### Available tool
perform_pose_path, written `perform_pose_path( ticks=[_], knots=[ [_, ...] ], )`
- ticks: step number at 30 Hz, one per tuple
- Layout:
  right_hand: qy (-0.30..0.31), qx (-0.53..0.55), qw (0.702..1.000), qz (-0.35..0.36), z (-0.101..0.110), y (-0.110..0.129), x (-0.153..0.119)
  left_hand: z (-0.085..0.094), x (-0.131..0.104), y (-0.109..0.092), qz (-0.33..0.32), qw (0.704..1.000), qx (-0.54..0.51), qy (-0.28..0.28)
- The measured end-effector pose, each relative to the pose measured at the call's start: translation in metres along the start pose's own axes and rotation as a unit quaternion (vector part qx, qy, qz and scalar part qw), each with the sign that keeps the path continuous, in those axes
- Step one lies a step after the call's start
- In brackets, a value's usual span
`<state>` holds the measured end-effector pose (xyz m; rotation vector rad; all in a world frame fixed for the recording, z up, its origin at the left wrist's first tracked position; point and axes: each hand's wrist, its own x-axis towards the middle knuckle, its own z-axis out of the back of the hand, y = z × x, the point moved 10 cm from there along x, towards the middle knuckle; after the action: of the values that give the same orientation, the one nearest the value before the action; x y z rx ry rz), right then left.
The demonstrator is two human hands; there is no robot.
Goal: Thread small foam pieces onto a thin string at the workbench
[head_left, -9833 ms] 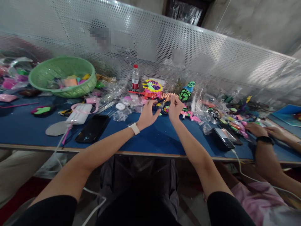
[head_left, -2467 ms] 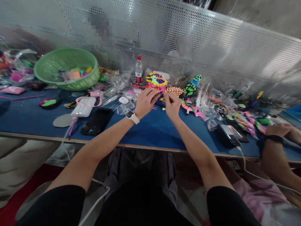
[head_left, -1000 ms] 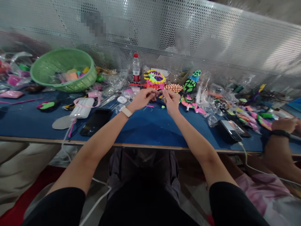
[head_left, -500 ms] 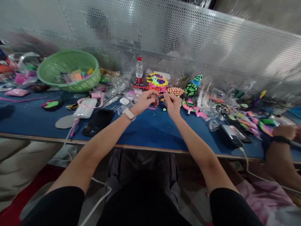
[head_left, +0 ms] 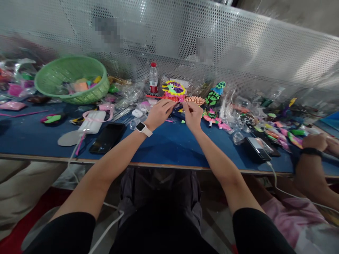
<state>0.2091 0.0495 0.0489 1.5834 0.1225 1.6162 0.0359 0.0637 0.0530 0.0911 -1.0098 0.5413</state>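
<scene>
My left hand (head_left: 159,113), with a watch on its wrist, is turned back-up above the blue table, its fingers drawn together. Close by on the right, my right hand (head_left: 194,114) pinches thumb against forefinger. Whatever is between the fingertips of either hand is too small or hidden to make out. Just behind them stands a modelling-clay figure (head_left: 174,88) with a yellow spiky rim and a purple and green middle. A spiky peach-coloured clay piece (head_left: 195,100) lies behind my right hand. Beside that hand sits a pink and green clay figure (head_left: 212,118).
Left: a green basket (head_left: 71,97) with coloured packets, a white power bank (head_left: 92,121) on a cable, a black phone (head_left: 108,138). Behind: a bottle (head_left: 153,78), a green-and-black clay figure (head_left: 213,98). Right: plastic wrappers, a boxy device (head_left: 256,150) and another person's hand (head_left: 315,142).
My left hand has rolled over, so its back and the watch face now show. My right hand stays pinched close by. The whole view has shifted slightly.
</scene>
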Motion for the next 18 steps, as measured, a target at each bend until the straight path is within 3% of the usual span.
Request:
perform_pose_path(
  ticks=[4, 8, 12, 15, 18],
  knots=[
    [0.045, 0.1, 0.992, -0.066, -0.003, -0.012, 0.007, -0.001, 0.004, 0.012, 0.077, 0.985, -0.153, 0.01],
    [0.083, 0.201, 0.963, -0.158, -0.015, -0.028, 0.008, -0.014, 0.001, 0.023, 0.171, 0.92, -0.353, 0.026],
    [0.097, 0.236, 0.944, -0.207, -0.026, -0.038, 0.004, -0.034, -0.005, 0.031, 0.223, 0.872, -0.431, 0.054],
    [0.087, 0.239, 0.945, -0.206, -0.026, -0.043, 0.004, -0.033, -0.006, 0.039, 0.239, 0.885, -0.398, 0.031],
    [0.071, 0.232, 0.951, -0.192, -0.023, -0.045, 0.005, -0.016, -0.001, 0.04, 0.217, 0.927, -0.307, -0.001]
  ],
)
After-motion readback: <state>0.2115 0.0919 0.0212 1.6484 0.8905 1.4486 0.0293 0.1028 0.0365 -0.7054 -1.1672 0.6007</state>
